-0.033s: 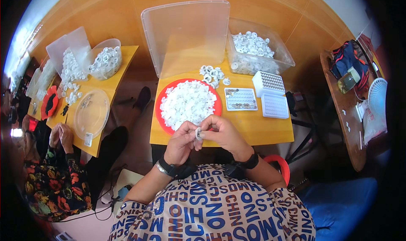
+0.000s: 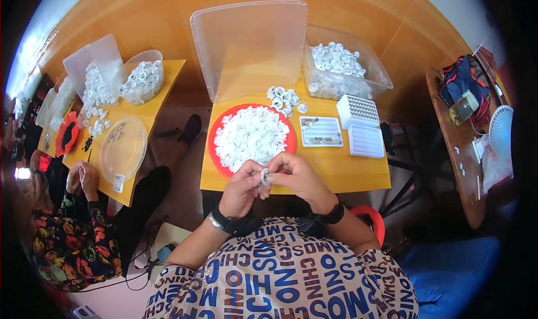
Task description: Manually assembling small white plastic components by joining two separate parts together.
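Observation:
Close together at the table's front edge, my left hand (image 2: 241,190) and my right hand (image 2: 301,179) pinch a small white round plastic part (image 2: 265,177) between their fingertips. Its finer details are too small to make out. Just beyond my hands, a red round tray (image 2: 211,145) is heaped with small white pieces (image 2: 251,137). Several white plastic rings (image 2: 283,99) lie loose behind it. To the right sits a shallow white tray (image 2: 320,132) with rows of small metallic-looking discs.
Stacked white slotted trays (image 2: 357,112) stand at the right. A clear bin (image 2: 375,84) of white rings is behind them, beside an upright translucent lid (image 2: 249,50). On the left, another person's hands (image 2: 82,180) are at a second yellow table (image 2: 162,89).
The whole view has shifted very slightly to the right. My hands keep the same pinch on the white round part.

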{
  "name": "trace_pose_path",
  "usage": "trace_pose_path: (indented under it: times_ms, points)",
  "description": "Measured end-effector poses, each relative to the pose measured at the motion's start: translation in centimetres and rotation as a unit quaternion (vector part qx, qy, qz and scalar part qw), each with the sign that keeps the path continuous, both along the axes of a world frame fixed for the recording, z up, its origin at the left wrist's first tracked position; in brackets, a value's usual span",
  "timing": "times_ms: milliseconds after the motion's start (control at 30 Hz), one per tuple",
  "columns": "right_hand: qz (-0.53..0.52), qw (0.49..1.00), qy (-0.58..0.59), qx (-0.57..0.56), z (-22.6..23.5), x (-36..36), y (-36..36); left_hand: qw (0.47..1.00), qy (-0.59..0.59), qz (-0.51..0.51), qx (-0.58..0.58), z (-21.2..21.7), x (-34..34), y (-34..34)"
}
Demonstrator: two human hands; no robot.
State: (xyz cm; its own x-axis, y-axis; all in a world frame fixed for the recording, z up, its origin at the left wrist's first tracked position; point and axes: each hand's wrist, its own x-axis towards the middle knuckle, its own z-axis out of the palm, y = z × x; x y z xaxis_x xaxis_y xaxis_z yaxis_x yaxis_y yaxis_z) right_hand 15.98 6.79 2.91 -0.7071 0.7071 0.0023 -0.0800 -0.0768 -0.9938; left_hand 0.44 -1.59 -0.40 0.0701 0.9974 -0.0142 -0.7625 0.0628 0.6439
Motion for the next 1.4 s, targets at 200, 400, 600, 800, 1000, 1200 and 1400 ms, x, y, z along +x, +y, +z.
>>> trace_pose_path:
  times_ms: [200,400,600,800,1000,1200,1400]
  points:
    - [-0.009,1.000,-0.025,0.003,0.2,0.2,-0.2,1.000,-0.001,-0.003,0.015,-0.2,-0.2,0.1]
    - [-0.086,0.961,-0.090,0.246,1.7,-0.5,-1.3,1.000,-0.006,0.001,0.022,-0.4,-0.3,0.2]
    - [-0.101,0.916,-0.106,0.374,1.8,-0.7,-1.9,0.999,-0.033,0.021,0.024,-0.7,-0.4,0.1]
    - [-0.088,0.881,-0.124,0.447,2.5,-0.7,-2.1,0.999,-0.033,0.030,0.006,-0.8,-0.7,0.0]
    - [-0.122,0.890,-0.127,0.421,2.7,0.2,-1.1,0.988,-0.090,0.127,0.012,0.8,-4.2,0.4]
    - [-0.222,0.848,-0.225,0.425,1.5,4.6,4.3,0.959,-0.110,0.220,0.141,0.5,-12.7,-2.2]
    - [-0.268,0.823,-0.325,0.381,-0.7,6.8,9.5,0.962,-0.159,0.205,0.084,-1.0,-10.0,-1.5]
